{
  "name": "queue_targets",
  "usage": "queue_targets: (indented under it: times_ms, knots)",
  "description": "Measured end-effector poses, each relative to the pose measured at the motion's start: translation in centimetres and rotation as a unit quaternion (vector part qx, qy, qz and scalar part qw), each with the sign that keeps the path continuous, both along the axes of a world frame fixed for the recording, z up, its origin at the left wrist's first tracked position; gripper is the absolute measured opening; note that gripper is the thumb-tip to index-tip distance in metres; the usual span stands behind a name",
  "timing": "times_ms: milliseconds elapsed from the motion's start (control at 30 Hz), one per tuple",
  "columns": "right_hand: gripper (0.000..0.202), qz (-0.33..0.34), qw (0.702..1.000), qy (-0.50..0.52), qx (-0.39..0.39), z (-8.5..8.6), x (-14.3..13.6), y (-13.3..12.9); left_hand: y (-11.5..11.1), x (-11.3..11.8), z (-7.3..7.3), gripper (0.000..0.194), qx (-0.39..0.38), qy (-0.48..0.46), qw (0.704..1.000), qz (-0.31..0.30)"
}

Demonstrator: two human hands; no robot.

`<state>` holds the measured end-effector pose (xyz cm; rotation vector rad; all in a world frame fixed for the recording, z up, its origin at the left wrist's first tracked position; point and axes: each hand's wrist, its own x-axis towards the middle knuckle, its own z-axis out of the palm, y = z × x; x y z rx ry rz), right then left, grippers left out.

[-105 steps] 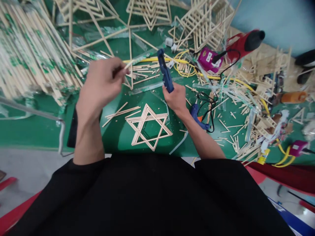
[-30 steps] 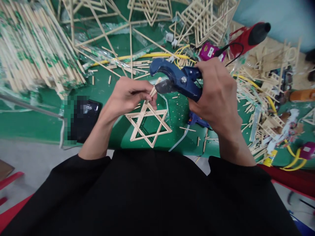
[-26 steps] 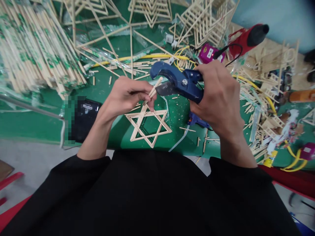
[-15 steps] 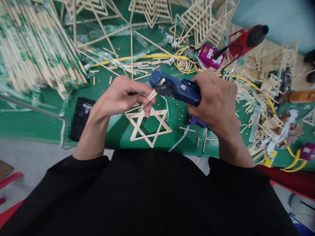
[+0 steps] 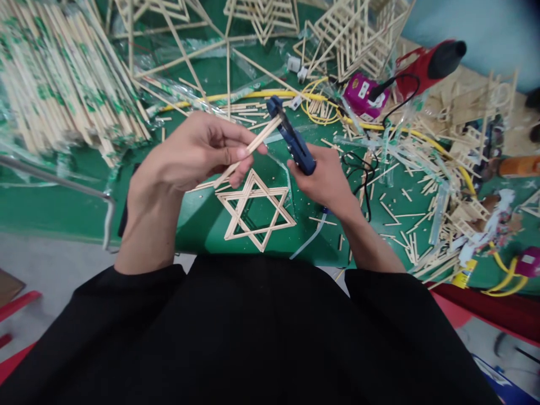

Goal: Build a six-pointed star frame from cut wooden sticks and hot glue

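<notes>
Pinching wooden sticks (image 5: 260, 139), the left hand (image 5: 196, 151) bends inward while the right hand (image 5: 324, 175) clasps a blue cutter (image 5: 296, 146)

Mid-frame, the left grip (image 5: 202, 151) pinches sticks (image 5: 262, 136) and the right grip (image 5: 320, 174) holds a blue cutter (image 5: 294, 142); a star (image 5: 238, 214) lies just below.

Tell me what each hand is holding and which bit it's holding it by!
The left hand pinches thin wooden sticks near their middle; the right hand grips a blue pipe cutter by its handle.
</notes>
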<state>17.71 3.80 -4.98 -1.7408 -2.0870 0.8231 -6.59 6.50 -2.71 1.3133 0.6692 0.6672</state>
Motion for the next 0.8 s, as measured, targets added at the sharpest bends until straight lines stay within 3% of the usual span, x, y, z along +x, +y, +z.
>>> queue_targets:
  times_ms: [100,233,367,600,800]
  knots:
    - [0.036,-0.031,0.999,0.018,-0.017,-1.9,-0.8,0.4,0.6,-0.1,-0.2,0.031,0.077,0.095,0.992,0.007]
    - [0.038,-0.072,0.996,-0.003,-0.051,-3.5,-1.9,0.9,1.4,0.1,-0.3,0.028,0.224,0.275,0.935,0.021]
    - [0.039,-0.096,0.993,-0.020,-0.060,-4.2,-2.2,1.1,2.0,1.0,-0.3,0.021,0.263,0.374,0.888,0.055]
    - [0.038,-0.114,0.993,-0.026,-0.021,-4.7,-1.7,1.0,2.4,1.9,-0.6,0.015,0.317,0.386,0.862,0.090]
    - [0.037,-0.117,0.992,-0.041,-0.025,-5.0,-1.9,1.1,3.7,1.1,-2.7,0.026,0.351,0.334,0.869,0.101]
